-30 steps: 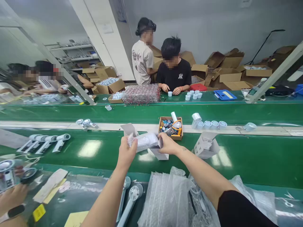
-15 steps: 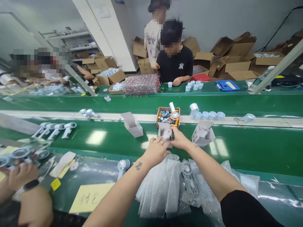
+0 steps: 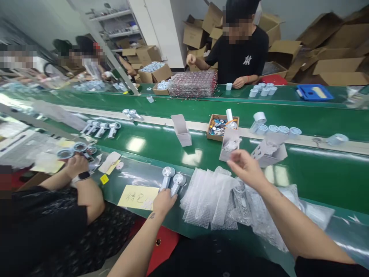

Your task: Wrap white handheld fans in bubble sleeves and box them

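Observation:
My left hand (image 3: 163, 202) is closed around the handle of a light-blue handheld fan (image 3: 168, 173) at the near edge of the bench. A second handheld fan (image 3: 178, 181) lies against it; whether my fingers grip that handle too, I cannot tell. Loosely curled and holding nothing, my right hand (image 3: 245, 167) hovers just right of an open white box (image 3: 226, 155) with clear plastic wrap inside. Below it, bubble-wrap bags (image 3: 206, 200) lie in an overlapping stack. A yellow paper (image 3: 131, 197) with handwriting lies left of my left hand.
Other open white boxes (image 3: 182, 134) stand on the green belt (image 3: 155, 144). Behind is a cardboard tray (image 3: 215, 134) of small parts. More fans (image 3: 99, 127) lie at left. A co-worker's hands (image 3: 76, 165) work nearby at left; another person (image 3: 240, 54) sits opposite.
My left hand has left the white box and moved down-left to the fans. My right hand has let go of the box and drawn back slightly. The view has swung left and down.

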`<state>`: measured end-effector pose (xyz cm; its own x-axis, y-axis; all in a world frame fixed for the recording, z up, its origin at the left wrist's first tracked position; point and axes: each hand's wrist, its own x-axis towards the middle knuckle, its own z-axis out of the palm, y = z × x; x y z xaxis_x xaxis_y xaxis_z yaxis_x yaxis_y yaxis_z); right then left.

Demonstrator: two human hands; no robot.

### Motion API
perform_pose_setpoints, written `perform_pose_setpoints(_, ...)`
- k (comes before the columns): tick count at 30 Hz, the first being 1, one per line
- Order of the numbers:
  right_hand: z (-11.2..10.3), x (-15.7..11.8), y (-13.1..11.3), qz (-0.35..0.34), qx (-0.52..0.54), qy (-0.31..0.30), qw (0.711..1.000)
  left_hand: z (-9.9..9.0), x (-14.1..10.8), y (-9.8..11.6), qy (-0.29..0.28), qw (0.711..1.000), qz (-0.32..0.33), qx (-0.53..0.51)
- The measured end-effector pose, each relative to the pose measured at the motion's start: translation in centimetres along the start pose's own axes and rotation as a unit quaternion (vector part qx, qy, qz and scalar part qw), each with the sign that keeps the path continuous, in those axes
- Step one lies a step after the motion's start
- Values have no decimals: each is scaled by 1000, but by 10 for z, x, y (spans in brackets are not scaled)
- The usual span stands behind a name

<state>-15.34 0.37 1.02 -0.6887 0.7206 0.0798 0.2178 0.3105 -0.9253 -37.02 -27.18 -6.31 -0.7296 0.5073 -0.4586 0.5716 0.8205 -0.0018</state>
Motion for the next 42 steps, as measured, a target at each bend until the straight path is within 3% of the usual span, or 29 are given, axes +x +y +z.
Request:
perform_pose_setpoints(3, 23, -40, -15, 174, 147, -133, 965, -11, -15, 18, 13, 979, -1, -206)
perform_pose_setpoints(4, 32, -50, -17, 234, 208, -141, 939, -16, -22, 29, 2, 950, 17, -310)
perform_pose_setpoints(6, 48, -64, -16, 314, 337, -131, 878, -25, -41, 59, -59, 867, 84, -488)
perform_pose_setpoints(8, 56, -72, -13, 337, 434, -87, 831, -26, -62, 91, -140, 805, 160, -554)
perform_pose_setpoints(10, 51, -77, -8, 333, 472, -7, 816, -17, -78, 116, -165, 807, 249, -510)
perform_pose_setpoints(13, 18, -88, 1, 324, 472, 109, 813, 7, -84, 129, -86, 836, 471, -270)
perform_pose_setpoints(15, -10, -100, 6, 317, 465, 135, 815, 23, -79, 127, -22, 797, 602, -45)
perform_pose_setpoints(17, -33, -117, 8, 326, 456, 140, 816, 32, -70, 126, 9, 755, 646, 113)
perform_pose_setpoints(19, -47, -138, 8, 345, 451, 130, 813, 31, -64, 128, 16, 752, 635, 173)
perform_pose_setpoints(21, -51, -160, 6, 361, 456, 101, 807, 21, -63, 134, 30, 790, 595, 145)
perform_pose_setpoints(24, -42, -187, -2, 374, 483, 19, 792, -6, -72, 144, 71, 869, 489, -20)
perform_pose_setpoints(26, -29, -197, -11, 373, 514, -48, 771, -23, -82, 149, 91, 887, 424, -157)
perform_pose_setpoints(29, -7, -196, -25, 357, 562, -103, 739, -38, -96, 155, 79, 863, 399, -300)
perform_pose_setpoints(33, 7, -183, -30, 332, 589, -73, 733, -38, -106, 153, 3, 826, 421, -374)
perform_pose_setpoints(37, 5, -181, -21, 331, 591, -71, 732, -32, -110, 149, -13, 832, 367, -416)
perform_pose_setpoints(40, 4, -184, -16, 316, 600, -128, 724, -30, -116, 151, -16, 842, 349, -411)
perform_pose_setpoints(42, 4, -183, -18, 295, 593, -160, 731, -29, -119, 153, -48, 831, 357, -425)
